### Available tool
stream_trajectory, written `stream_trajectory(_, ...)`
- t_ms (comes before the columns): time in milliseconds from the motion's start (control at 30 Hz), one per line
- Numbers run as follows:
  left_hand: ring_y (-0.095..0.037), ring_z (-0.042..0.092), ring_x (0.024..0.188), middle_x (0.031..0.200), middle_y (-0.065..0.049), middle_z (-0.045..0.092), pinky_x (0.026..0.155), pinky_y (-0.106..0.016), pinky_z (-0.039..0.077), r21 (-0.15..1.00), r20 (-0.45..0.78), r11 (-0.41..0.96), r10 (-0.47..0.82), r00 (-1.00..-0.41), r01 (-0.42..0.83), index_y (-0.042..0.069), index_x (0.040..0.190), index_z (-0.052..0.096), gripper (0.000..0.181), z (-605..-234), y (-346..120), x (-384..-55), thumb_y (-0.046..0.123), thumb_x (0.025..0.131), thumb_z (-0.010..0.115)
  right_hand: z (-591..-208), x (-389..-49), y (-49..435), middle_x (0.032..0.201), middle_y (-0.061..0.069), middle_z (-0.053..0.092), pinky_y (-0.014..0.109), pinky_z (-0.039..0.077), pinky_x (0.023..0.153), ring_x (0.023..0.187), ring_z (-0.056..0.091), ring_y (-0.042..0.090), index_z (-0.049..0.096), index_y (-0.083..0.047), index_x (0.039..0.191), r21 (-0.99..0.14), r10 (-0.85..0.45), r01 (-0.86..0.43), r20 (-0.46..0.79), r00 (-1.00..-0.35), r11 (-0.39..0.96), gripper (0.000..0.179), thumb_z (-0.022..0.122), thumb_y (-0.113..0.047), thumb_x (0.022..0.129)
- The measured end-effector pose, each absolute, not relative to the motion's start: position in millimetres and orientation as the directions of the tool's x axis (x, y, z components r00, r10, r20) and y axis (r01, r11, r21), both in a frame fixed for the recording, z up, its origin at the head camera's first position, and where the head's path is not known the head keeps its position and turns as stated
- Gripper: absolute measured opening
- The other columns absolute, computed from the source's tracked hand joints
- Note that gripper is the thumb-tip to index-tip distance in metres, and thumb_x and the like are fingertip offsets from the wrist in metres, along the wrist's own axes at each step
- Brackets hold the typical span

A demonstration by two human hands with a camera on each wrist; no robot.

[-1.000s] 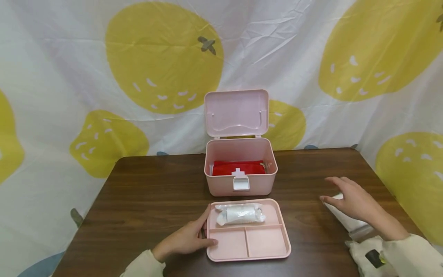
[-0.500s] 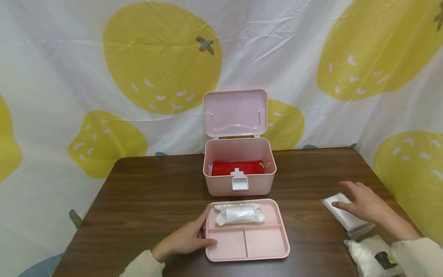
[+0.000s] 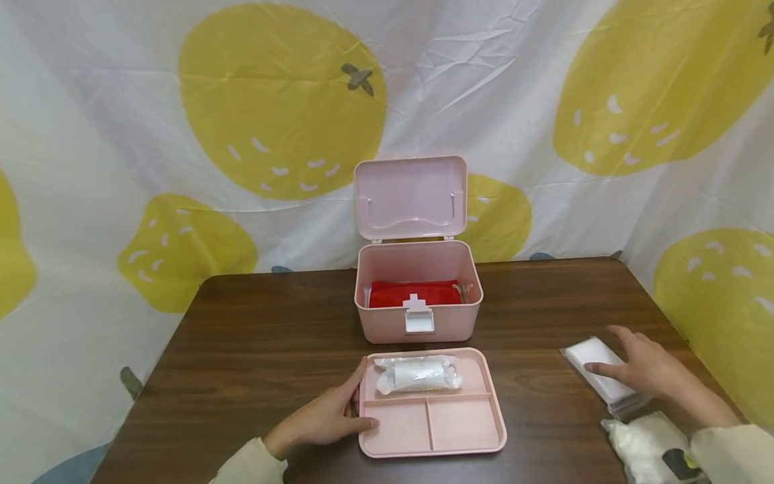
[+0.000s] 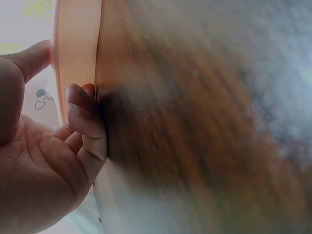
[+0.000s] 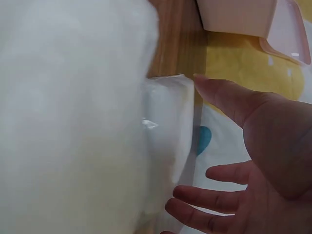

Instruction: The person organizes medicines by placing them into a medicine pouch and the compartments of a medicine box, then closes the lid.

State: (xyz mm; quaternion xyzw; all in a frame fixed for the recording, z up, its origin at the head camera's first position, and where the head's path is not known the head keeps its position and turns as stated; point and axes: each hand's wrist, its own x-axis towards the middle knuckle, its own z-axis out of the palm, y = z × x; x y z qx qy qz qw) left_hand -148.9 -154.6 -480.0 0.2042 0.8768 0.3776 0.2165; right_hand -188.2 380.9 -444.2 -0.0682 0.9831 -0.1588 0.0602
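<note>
My left hand (image 3: 323, 413) holds the left edge of a pink divided tray (image 3: 462, 422), thumb at the rim. In the left wrist view, the curled fingers (image 4: 87, 117) lie against the tray wall (image 4: 75, 48). A plastic-wrapped white roll (image 3: 418, 374) rests in the tray's long rear compartment; the two front compartments hold nothing. Over at the right, my right hand (image 3: 656, 366) reaches over a flat clear packet of white sheets (image 3: 595, 356), its fingers spread and thumb extended. In the right wrist view that hand (image 5: 263, 146) is beside the packet (image 5: 168, 126), with nothing gripped.
Behind the tray stands a pink first-aid box (image 3: 420, 326), lid (image 3: 414, 198) raised, with a red pouch (image 3: 393, 294) inside. A bag of white cotton (image 3: 647, 447) lies near the right sleeve. Brown wooden table (image 3: 272, 336); patterned cloth (image 3: 121, 134) hangs behind it.
My right hand has moved right and towards me over the packet, uncovering more of the packet and the cotton bag. The left hand and tray stay in place.
</note>
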Motion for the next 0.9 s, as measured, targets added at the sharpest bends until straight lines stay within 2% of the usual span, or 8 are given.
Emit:
stream_trajectory(100,-0.012,0.046,0.070,0.092,-0.006,0.052,0.067,-0.025,0.041,0.763,-0.226,0.619,0.526,-0.820,0.187,0.013,0.160,0.003,0.107,-480.4,-154.8,-148.7,0.040,0.086,0.076,-449.9,-186.4,383.0,0.122,0.051,0.043,0.069,0.043,0.083,0.110,0.045,0.066,0.028,0.021,0.137,-0.322,-0.123,-0.072,-0.140,-0.983,0.944,0.103,0.070,-0.058,0.085)
stream_trajectory(167,-0.012,0.045,0.069,0.089,-0.005,0.050,0.067,-0.025,0.041,0.766,-0.228,0.617,0.525,-0.820,0.182,0.013,0.160,0.003,0.107,-481.0,-154.9,-148.9,0.039,0.086,0.076,-452.9,-185.0,383.7,0.121,0.051,0.043,0.068,0.044,0.083,0.109,0.045,0.065,0.027,0.024,0.135,-0.320,-0.101,-0.044,-0.163,-0.981,0.946,0.108,0.069,-0.061,0.084)
stream_trajectory(267,-0.013,0.050,0.078,0.111,-0.010,0.057,0.074,-0.026,0.042,0.760,-0.227,0.623,0.521,-0.823,0.185,0.013,0.160,0.003,0.107,-481.4,-155.1,-149.0,0.041,0.086,0.075,-455.4,-183.2,384.1,0.118,0.050,0.043,0.067,0.044,0.081,0.107,0.046,0.063,0.029,0.027,0.132,-0.321,-0.079,-0.021,-0.170,-0.982,0.947,0.110,0.069,-0.063,0.082)
stream_trajectory(400,-0.016,0.052,0.087,0.131,-0.014,0.053,0.078,-0.028,0.042,0.754,-0.224,0.629,0.517,-0.826,0.189,0.013,0.160,0.004,0.107,-481.7,-155.6,-149.1,0.041,0.086,0.075,-458.4,-181.6,383.9,0.112,0.048,0.045,0.060,0.048,0.077,0.099,0.052,0.055,0.034,0.027,0.126,-0.331,-0.075,-0.020,-0.154,-0.985,0.943,0.106,0.070,-0.061,0.082)
stream_trajectory(500,-0.014,0.050,0.077,0.109,-0.010,0.057,0.071,-0.026,0.041,0.759,-0.229,0.626,0.516,-0.825,0.181,0.014,0.160,0.003,0.106,-482.5,-155.9,-149.2,0.041,0.086,0.075,-459.7,-181.1,383.2,0.105,0.042,0.051,0.050,0.049,0.071,0.090,0.056,0.044,0.038,0.025,0.123,-0.339,-0.083,-0.028,-0.148,-0.986,0.940,0.100,0.073,-0.058,0.081)
stream_trajectory(633,-0.012,0.041,0.065,0.079,-0.001,0.042,0.062,-0.025,0.038,0.766,-0.228,0.618,0.517,-0.825,0.176,0.015,0.160,0.003,0.106,-483.8,-155.9,-149.5,0.041,0.087,0.075,-461.1,-180.5,382.2,0.099,0.034,0.055,0.044,0.048,0.067,0.086,0.056,0.037,0.043,0.022,0.118,-0.354,-0.091,-0.037,-0.137,-0.986,0.934,0.092,0.077,-0.054,0.079)
stream_trajectory(800,-0.012,0.045,0.071,0.084,-0.001,0.046,0.069,-0.026,0.040,0.768,-0.224,0.615,0.518,-0.826,0.178,0.016,0.160,0.003,0.106,-483.7,-155.9,-149.2,0.041,0.086,0.075,-464.4,-179.7,382.2,0.098,0.033,0.057,0.043,0.048,0.067,0.085,0.058,0.036,0.044,0.020,0.115,-0.370,-0.093,-0.046,-0.111,-0.989,0.928,0.086,0.080,-0.049,0.078)
stream_trajectory(900,-0.012,0.044,0.070,0.084,0.000,0.046,0.068,-0.025,0.039,0.772,-0.221,0.610,0.520,-0.825,0.178,0.016,0.160,0.003,0.106,-483.4,-156.1,-148.9,0.040,0.087,0.075,-464.7,-179.9,382.1,0.102,0.035,0.055,0.042,0.048,0.068,0.087,0.057,0.038,0.043,0.019,0.118,-0.374,-0.088,-0.049,-0.087,-0.992,0.926,0.086,0.080,-0.048,0.079)
